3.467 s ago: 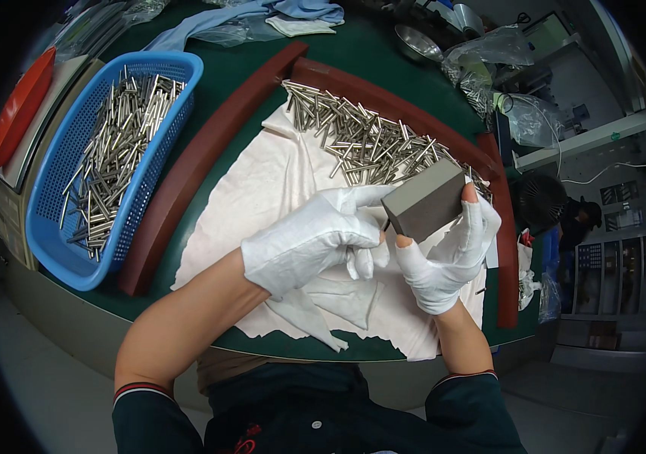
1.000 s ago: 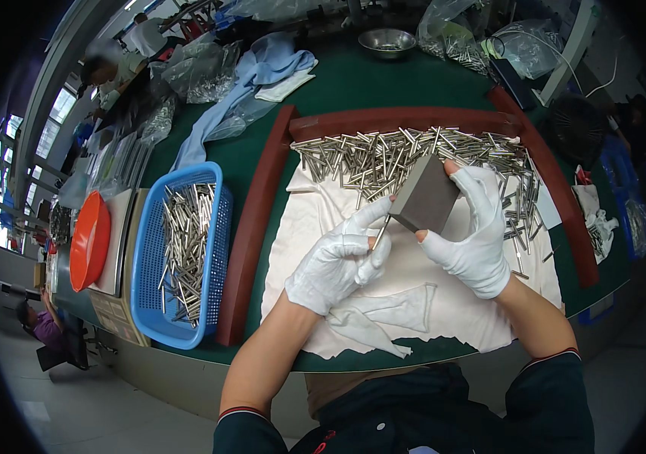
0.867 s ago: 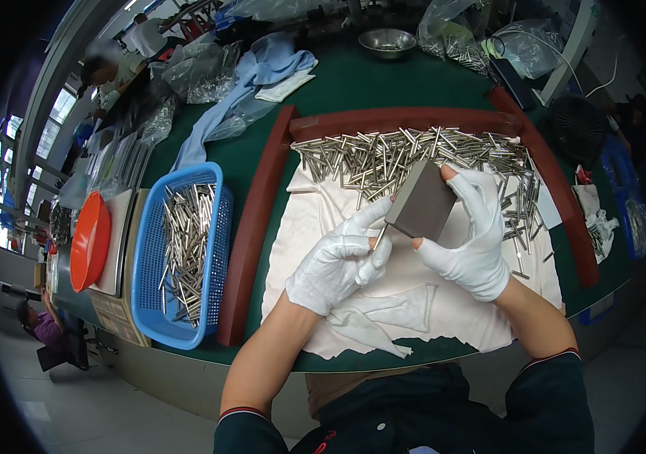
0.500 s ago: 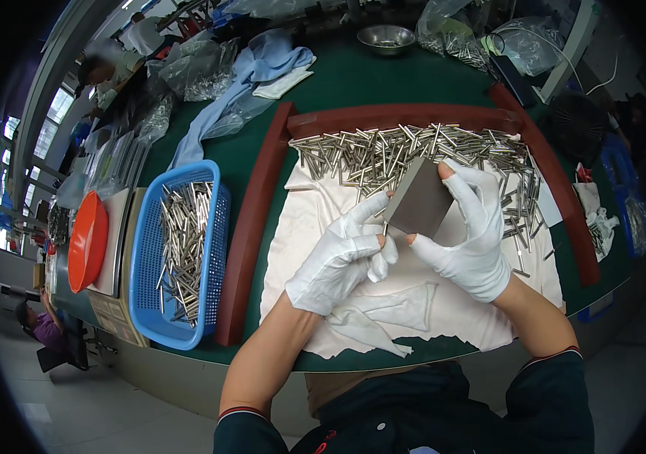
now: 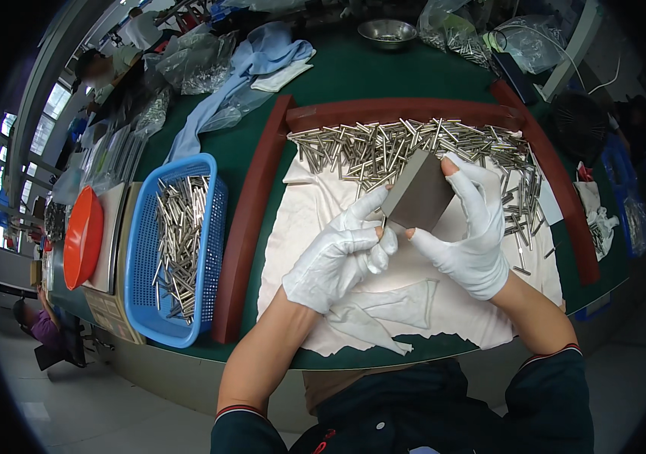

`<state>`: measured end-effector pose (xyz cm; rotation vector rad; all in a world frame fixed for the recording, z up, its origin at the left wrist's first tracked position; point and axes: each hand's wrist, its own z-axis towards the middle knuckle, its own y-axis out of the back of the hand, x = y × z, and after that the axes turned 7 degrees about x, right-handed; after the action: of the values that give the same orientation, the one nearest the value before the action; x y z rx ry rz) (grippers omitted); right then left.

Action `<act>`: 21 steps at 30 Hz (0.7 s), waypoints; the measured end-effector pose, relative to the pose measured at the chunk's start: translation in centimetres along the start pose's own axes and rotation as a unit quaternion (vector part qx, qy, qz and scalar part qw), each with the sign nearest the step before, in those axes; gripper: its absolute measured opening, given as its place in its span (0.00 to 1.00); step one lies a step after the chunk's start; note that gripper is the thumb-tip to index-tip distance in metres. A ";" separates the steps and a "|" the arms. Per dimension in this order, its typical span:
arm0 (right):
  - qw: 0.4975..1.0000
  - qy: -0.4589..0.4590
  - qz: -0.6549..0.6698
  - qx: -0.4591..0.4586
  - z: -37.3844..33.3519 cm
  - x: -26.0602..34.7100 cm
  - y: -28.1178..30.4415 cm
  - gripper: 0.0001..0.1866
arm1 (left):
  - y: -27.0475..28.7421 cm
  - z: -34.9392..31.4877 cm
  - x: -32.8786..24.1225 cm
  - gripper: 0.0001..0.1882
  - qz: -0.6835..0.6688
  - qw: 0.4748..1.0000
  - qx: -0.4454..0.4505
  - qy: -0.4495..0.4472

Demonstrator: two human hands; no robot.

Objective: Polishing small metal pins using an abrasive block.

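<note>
Dial centred on the pale cloth (image 5: 293,219), 12 o'clock at the far edge.

Right hand (image 5: 474,242), white-gloved, just right of centre: clamped on a grey rectangular block (image 5: 423,195), thumb at its near edge, a fingertip at its right side. The block is tilted, clear of the cloth.

Left hand (image 5: 334,253), also gloved, at about 9 o'clock of the block: thumb and index close together on a slim metal pin (image 5: 384,222). Only a short end shows; index fingertip at the block's left edge. Pin-to-block contact: cannot tell.

Progress, as judged: mid-run, one pin in hand. Left outside the hands: a dense heap of pins (image 5: 383,147) from 11 to 1 o'clock, thinning toward 3; one stray pin (image 5: 550,252) near 3. At 9, beyond the red-brown left rail (image 5: 256,219), a blue perforated basket (image 5: 215,219) holds a second batch of pins (image 5: 178,253). Which lot is already handled: cannot tell; no count possible.

At 6 o'clock, crumpled white fabric (image 5: 399,304) lies on the cloth.
</note>
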<state>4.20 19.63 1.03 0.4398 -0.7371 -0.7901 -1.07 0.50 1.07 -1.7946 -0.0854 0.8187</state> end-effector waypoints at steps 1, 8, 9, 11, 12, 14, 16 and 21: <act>1.000 0.000 0.002 0.001 0.1 0.0 0.1 0.43 | 0.3 0.0 0.0 0.36 0.000 1.000 -0.002 -0.001; 0.997 -0.047 0.037 0.042 0.4 0.2 0.6 0.42 | 0.5 0.0 0.2 0.34 0.002 0.999 0.042 0.002; 0.995 -0.053 0.060 0.059 0.5 0.4 0.7 0.42 | 0.3 -0.1 0.2 0.34 0.007 0.999 0.032 0.000; 0.995 -0.060 0.055 0.052 0.2 -0.1 0.2 0.41 | -0.2 0.2 0.4 0.35 -0.003 1.000 0.015 -0.005; 0.996 -0.067 0.047 0.045 0.1 -0.3 0.2 0.41 | -0.4 0.4 0.6 0.35 -0.014 1.000 0.002 -0.008; 0.998 -0.036 0.022 0.041 0.3 0.0 0.4 0.41 | 0.0 0.1 0.2 0.35 0.051 0.999 0.013 -0.003; 0.995 -0.020 0.053 0.079 1.0 0.1 0.8 0.41 | 0.1 -0.1 -0.2 0.35 0.114 0.993 0.022 0.001; 0.994 -0.032 0.030 0.097 0.9 0.1 0.8 0.40 | -0.6 -0.1 -0.2 0.32 0.291 0.956 -0.041 0.007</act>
<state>3.97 20.01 2.18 0.5671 -0.8871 -0.6814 -0.96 0.60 1.66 -1.9289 0.4460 1.2274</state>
